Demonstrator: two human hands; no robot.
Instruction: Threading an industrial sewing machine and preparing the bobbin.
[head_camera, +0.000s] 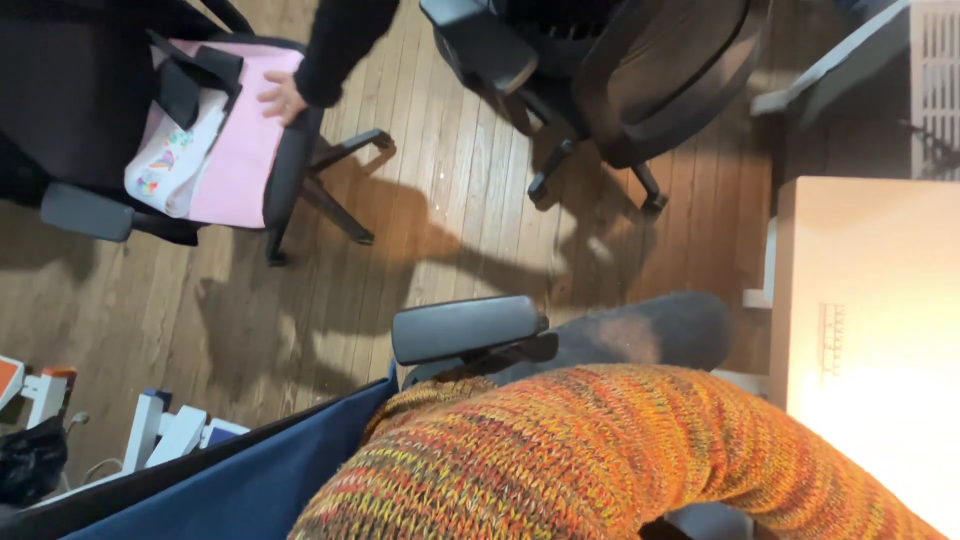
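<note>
Neither of the person's own hands shows, so I cannot tell whether the fingers are apart or closed; only an orange knitted sleeve (600, 450) crosses the bottom of the view, just above a black armrest (468, 328). Well apart, across the wooden floor (450, 220), another person's hand (282, 98) in a black sleeve rests with loosely spread fingers on a pink tote bag (235, 140) lying on an office chair (295, 175).

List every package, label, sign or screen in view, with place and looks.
Pink bag: on the black office chair at upper left, pink and white with a small colourful print, black straps; a hand in a dark sleeve touches it.
Printed marking: faint, on the pale desk at right.
</note>
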